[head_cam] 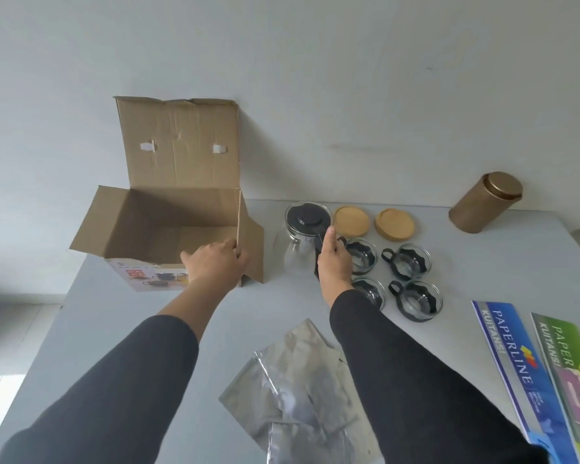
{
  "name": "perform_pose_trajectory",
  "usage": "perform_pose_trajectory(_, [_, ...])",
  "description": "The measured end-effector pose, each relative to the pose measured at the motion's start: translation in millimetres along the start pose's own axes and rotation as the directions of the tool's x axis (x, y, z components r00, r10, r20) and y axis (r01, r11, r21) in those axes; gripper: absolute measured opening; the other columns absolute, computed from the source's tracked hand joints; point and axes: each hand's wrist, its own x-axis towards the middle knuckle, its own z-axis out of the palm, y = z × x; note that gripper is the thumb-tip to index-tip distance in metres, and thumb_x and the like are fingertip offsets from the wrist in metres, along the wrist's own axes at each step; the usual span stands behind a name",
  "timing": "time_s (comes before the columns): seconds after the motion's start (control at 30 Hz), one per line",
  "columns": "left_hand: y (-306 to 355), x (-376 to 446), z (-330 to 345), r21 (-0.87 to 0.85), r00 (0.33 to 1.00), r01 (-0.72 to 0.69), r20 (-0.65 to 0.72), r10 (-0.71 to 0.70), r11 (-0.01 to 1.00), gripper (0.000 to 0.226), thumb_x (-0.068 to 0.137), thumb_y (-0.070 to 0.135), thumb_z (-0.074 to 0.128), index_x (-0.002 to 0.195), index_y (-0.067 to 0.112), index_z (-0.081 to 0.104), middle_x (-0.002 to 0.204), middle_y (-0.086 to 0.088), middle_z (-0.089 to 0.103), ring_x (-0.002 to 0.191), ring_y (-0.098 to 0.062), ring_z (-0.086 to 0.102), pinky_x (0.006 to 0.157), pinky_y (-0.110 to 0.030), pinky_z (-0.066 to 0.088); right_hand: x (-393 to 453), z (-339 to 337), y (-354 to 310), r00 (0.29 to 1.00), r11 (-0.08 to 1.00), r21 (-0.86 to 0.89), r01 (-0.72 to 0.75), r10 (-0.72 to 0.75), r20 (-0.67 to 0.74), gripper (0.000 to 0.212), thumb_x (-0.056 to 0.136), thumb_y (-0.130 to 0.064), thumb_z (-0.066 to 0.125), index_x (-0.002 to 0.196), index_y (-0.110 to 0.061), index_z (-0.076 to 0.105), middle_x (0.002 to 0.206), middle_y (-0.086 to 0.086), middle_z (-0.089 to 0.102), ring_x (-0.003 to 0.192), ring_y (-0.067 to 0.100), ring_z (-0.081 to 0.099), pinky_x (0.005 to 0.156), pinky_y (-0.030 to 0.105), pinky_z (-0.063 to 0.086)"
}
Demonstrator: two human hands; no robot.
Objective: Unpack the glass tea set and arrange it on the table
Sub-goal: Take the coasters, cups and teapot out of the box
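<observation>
The glass teapot (304, 242) stands upright on the counter (121, 329), clear-bodied with a black lid, handle toward 5 o'clock. The right hand (333, 262) grips that handle; the left hand (215, 259) holds the open box's (168, 226) flap edge at 9 o'clock of the teapot.

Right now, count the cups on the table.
4, in two rows right of the teapot: far left, partly behind the right hand; far right; near left, partly behind the sleeve; near right.

Long dark-grey sleeves (416, 373), bare hands.
</observation>
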Motion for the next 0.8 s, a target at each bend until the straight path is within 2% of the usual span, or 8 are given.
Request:
perform_pose_trajectory(0.17, [0, 0, 2, 0.023, 1.0, 0.009, -0.017, -0.009, 1.0, 0.032, 0.09, 0.038, 0.03, 0.073, 0.02, 0.05, 0.066, 0.002, 0.053, 0.072, -0.022, 0.051, 0.073, -0.035, 0.028, 6, 5, 10, 0.999, 1.0, 0.002, 0.01, -0.01, 0.034, 0.058, 0.096, -0.056, 0.029, 0.111, -0.012, 0.064, 0.1, -0.001, 0.06, 0.105, 0.023, 0.057, 0.102, 0.04, 0.042])
perform_pose_trajectory(0.3, [1, -2, -3, 0.015, 1.0, -0.01, -0.004, 0.01, 1.0, 0.037, 0.092, 0.046, 0.027, 0.081, 0.021, 0.052, 0.081, -0.001, 0.058, 0.084, -0.022, 0.049, 0.077, -0.038, 0.03, 10, -2, 14, 0.997, 0.997, -0.023, 0.069, -0.068, 0.041, 0.051, 0.1, -0.045, 0.03, 0.124, -0.01, 0.06, 0.123, 0.009, 0.063, 0.118, 0.026, 0.054, 0.1, 0.03, 0.039])
perform_pose_trajectory(0.4, [-4, -4, -4, -0.078, 0.999, -0.034, -0.01, 0.034, 0.996, 0.053, 0.095, 0.056, 0.02, 0.099, 0.018, 0.057, 0.097, -0.005, 0.062, 0.101, -0.026, 0.053, 0.086, -0.042, 0.035, 9, -5, 18, 0.997, 0.995, -0.066, 0.076, -0.074, 0.031, 0.051, 0.1, -0.044, 0.031, 0.112, -0.004, 0.061, 0.111, 0.016, 0.065, 0.109, 0.033, 0.056, 0.088, 0.032, 0.04])
perform_pose_trajectory(0.47, [-10, -7, -3, -0.18, 0.992, -0.088, -0.101, 0.071, 0.98, 0.059, 0.095, 0.057, 0.02, 0.101, 0.014, 0.059, 0.097, -0.007, 0.061, 0.101, -0.03, 0.055, 0.084, -0.041, 0.039, 8, -7, 18, 0.998, 0.992, -0.106, 0.07, -0.069, 0.012, 0.049, 0.099, -0.044, 0.035, 0.096, -0.002, 0.058, 0.098, 0.017, 0.062, 0.1, 0.034, 0.057, 0.078, 0.031, 0.037])
perform_pose_trajectory(0.53, [-15, -12, -3, -0.283, 0.96, -0.207, -0.242, 0.139, 0.937, 0.053, 0.095, 0.054, 0.019, 0.081, 0.014, 0.051, 0.08, -0.006, 0.054, 0.087, -0.032, 0.054, 0.071, -0.034, 0.036, 7, -5, 15, 0.995, 0.99, -0.117, 0.083, -0.089, -0.048, 0.042, 0.098, -0.042, 0.04, 0.087, -0.003, 0.051, 0.098, 0.02, 0.059, 0.098, 0.033, 0.054, 0.076, 0.031, 0.034])
perform_pose_trajectory(0.63, [-19, -18, -15, -0.317, 0.907, -0.316, -0.378, 0.187, 0.894, 0.052, 0.093, 0.048, 0.017, 0.075, 0.011, 0.049, 0.073, -0.002, 0.047, 0.076, -0.027, 0.048, 0.065, -0.029, 0.03, -3, -2, 6, 0.921, 0.96, -0.201, 0.193, -0.248, -0.299, 0.043, 0.096, -0.036, 0.047, 0.09, 0.005, 0.057, 0.098, 0.025, 0.058, 0.099, 0.036, 0.051, 0.081, 0.033, 0.035])
perform_pose_trajectory(0.7, [-24, -19, -25, -0.306, 0.872, -0.308, -0.469, 0.139, 0.901, 0.056, 0.093, 0.046, 0.018, 0.081, 0.007, 0.056, 0.076, -0.007, 0.055, 0.077, -0.03, 0.052, 0.064, -0.031, 0.033, -14, 3, -3, 0.841, 0.923, -0.264, 0.281, -0.37, -0.395, 0.044, 0.092, -0.035, 0.045, 0.085, 0.007, 0.058, 0.091, 0.024, 0.058, 0.09, 0.038, 0.054, 0.074, 0.039, 0.041])
perform_pose_trajectory(0.8, [-40, -17, -39, -0.321, 0.852, -0.07, -0.511, -0.11, 0.945, 0.035, 0.094, 0.037, 0.038, 0.1, 0.013, 0.062, 0.107, -0.007, 0.061, 0.106, -0.029, 0.052, 0.088, -0.041, 0.038, -37, 13, -21, 0.883, 0.889, -0.313, 0.333, -0.411, -0.228, 0.04, 0.096, -0.029, 0.043, 0.081, 0.004, 0.059, 0.088, 0.021, 0.062, 0.085, 0.036, 0.058, 0.067, 0.036, 0.04])
